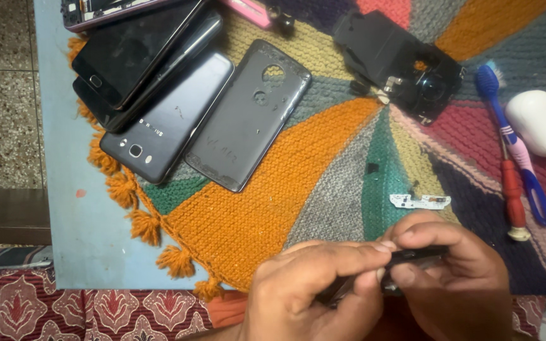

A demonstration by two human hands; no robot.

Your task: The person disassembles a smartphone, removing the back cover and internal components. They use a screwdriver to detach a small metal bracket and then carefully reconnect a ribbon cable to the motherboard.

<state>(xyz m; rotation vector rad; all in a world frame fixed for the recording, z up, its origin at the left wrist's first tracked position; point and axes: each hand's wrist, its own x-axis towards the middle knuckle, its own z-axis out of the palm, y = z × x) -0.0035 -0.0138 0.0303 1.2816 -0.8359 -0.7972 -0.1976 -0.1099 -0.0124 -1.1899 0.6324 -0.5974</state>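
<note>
While both hands pinch it, the dark phone part (pixel 412 257) could slip. The left hand (pixel 311 284) and right hand (pixel 456 278) are closed on its ends, near the small white board (pixel 419 201).

- Two bare hands, left hand (pixel 304 287) and right hand (pixel 453 278), no gloves.
- No rings, no watch, no bands on the parts in view.
- Nails short and plain, unpainted, seen on thumbs and a forefinger.
- Knuckles creased, fingers thick.
- No sleeve visible; wrists cut off at the bottom edge.
</note>
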